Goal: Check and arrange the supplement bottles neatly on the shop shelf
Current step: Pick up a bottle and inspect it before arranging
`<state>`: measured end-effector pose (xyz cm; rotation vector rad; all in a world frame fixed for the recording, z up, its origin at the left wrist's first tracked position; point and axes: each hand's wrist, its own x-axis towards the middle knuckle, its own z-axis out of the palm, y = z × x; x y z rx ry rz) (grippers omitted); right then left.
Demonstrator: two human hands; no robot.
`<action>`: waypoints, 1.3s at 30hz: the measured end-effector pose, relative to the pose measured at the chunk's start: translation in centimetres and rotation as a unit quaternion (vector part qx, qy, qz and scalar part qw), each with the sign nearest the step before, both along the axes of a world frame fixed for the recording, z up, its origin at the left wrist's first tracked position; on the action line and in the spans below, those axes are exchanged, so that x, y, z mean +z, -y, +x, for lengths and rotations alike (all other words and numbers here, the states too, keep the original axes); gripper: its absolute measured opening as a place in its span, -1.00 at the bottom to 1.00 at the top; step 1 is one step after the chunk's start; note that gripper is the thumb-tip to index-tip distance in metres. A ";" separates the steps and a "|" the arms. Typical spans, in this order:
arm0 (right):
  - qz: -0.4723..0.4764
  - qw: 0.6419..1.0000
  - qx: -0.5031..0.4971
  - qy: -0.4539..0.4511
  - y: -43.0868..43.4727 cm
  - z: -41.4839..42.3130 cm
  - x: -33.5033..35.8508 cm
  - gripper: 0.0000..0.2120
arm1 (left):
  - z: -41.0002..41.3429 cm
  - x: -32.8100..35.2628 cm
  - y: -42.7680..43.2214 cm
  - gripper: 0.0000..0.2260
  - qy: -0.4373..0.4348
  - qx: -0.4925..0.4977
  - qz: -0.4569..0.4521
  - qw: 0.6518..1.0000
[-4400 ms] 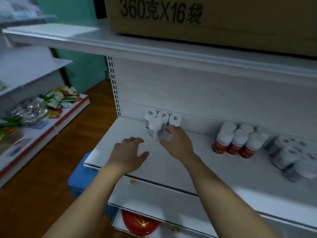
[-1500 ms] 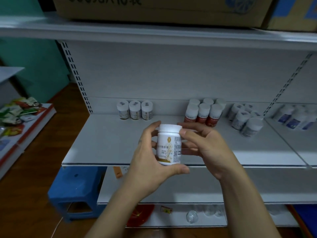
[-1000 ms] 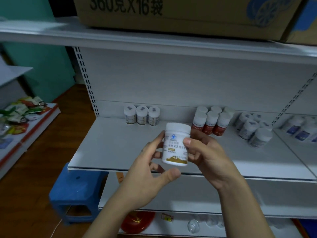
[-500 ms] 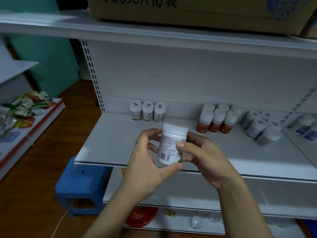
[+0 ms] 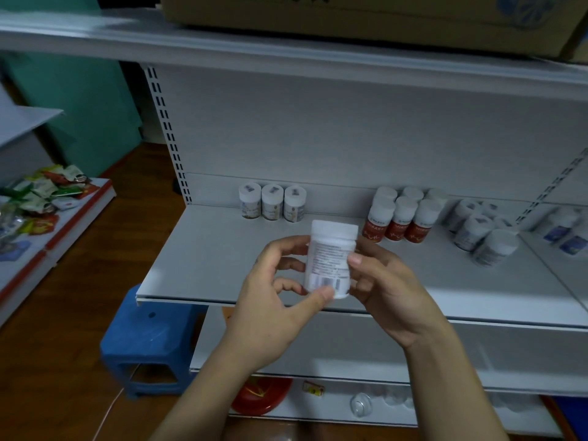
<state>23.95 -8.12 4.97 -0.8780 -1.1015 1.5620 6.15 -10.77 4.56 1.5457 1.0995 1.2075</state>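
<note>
I hold a white supplement bottle (image 5: pixel 330 259) upright in front of the white shelf (image 5: pixel 203 268), its printed text and barcode side facing me. My left hand (image 5: pixel 273 300) grips its lower part, thumb under the base. My right hand (image 5: pixel 381 281) holds its right side, thumb across the label. Three matching white-capped bottles (image 5: pixel 272 202) stand in a row at the back of the shelf. To their right stand red-labelled bottles (image 5: pixel 399 216) in two rows, then a loose cluster of white bottles (image 5: pixel 480 230).
A cardboard box (image 5: pixel 366 17) sits on the shelf above. A blue plastic stool (image 5: pixel 149 338) stands on the wooden floor at the lower left. A red dish (image 5: pixel 261 396) lies on the bottom shelf. Snack packets (image 5: pixel 41 192) fill a low shelf at far left.
The bottle left the shelf row and came up into both hands. Over the last second it turned from its front label to the text and barcode side.
</note>
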 end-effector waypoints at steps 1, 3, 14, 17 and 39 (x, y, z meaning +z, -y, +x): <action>-0.001 1.000 -0.021 0.016 -0.1 -0.2 0.0 -0.43 | 0.0 0.0 0.0 -0.45 -0.013 -0.004 -0.011 1.000; -0.002 0.998 -0.052 0.047 0.0 -0.8 -0.1 -0.29 | 0.1 0.0 0.2 -0.39 -0.044 -0.013 -0.033 0.998; -0.010 0.998 -0.048 0.048 0.3 -0.9 0.7 -0.62 | -0.1 0.3 -0.4 -0.30 -0.024 0.008 -0.059 0.998; -0.020 0.999 -0.024 0.029 0.3 -0.8 0.8 -0.61 | -0.4 -0.1 -0.5 -0.37 -0.047 0.008 -0.051 0.998; -0.038 0.995 -0.027 0.086 0.0 -0.9 0.8 -0.62 | -0.3 -0.3 -1.7 -0.47 -0.013 -0.012 -0.068 0.998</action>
